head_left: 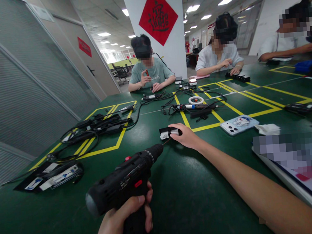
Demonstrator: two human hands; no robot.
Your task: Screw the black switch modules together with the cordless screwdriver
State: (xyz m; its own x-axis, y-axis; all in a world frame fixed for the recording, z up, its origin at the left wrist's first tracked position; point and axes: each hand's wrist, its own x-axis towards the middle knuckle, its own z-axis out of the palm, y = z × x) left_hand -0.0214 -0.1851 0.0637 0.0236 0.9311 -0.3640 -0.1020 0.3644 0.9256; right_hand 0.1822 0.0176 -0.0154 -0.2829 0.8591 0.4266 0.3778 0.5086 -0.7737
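My left hand is wrapped round the grip of a black cordless screwdriver with red buttons. Its bit points up and right at a small black-and-white part lying on the green table. My right hand reaches across from the right and pinches that part, holding it flat on the table. The bit tip sits right at the part's near edge.
Black cables and power adapters lie at left inside yellow tape lines, packaged parts nearer. A phone in a cartoon case, a tissue and a tray lie at right. Three seated people work at the far side.
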